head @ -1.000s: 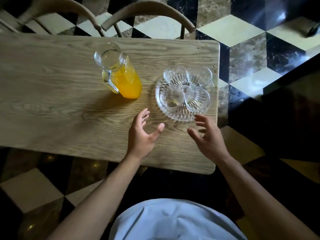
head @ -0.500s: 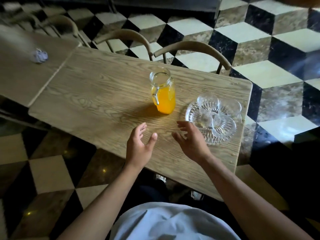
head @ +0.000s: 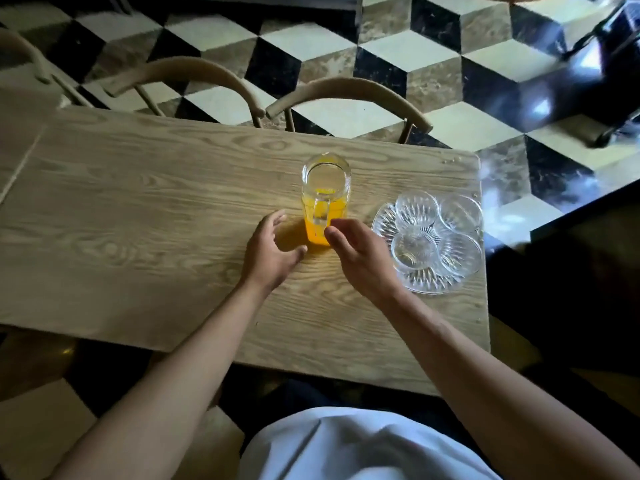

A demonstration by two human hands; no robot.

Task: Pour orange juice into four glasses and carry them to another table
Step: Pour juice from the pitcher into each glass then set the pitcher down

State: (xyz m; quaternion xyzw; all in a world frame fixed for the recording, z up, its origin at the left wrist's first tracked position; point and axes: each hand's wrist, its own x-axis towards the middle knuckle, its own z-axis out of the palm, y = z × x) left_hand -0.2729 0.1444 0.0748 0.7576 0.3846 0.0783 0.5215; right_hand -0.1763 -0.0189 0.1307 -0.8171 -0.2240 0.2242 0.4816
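Note:
A glass jug of orange juice [head: 325, 202] stands upright on the wooden table [head: 138, 220], its handle facing me. My left hand [head: 270, 251] hovers open just left of the jug's base. My right hand [head: 360, 261] is open too, its fingertips right beside the handle; whether they touch it I cannot tell. To the right, a cut-glass plate [head: 433, 284] near the table's right edge carries several empty clear glasses [head: 415, 245] packed close together.
Two wooden chairs [head: 349, 95] are tucked in at the table's far side. A second table [head: 17, 133] adjoins on the left. Checkered floor [head: 433, 64] surrounds the tables, and a dark surface [head: 571, 271] lies to the right.
Both hands have moved from in front of the glass plate over to the jug, ending on either side of its base. The view has shifted left and back.

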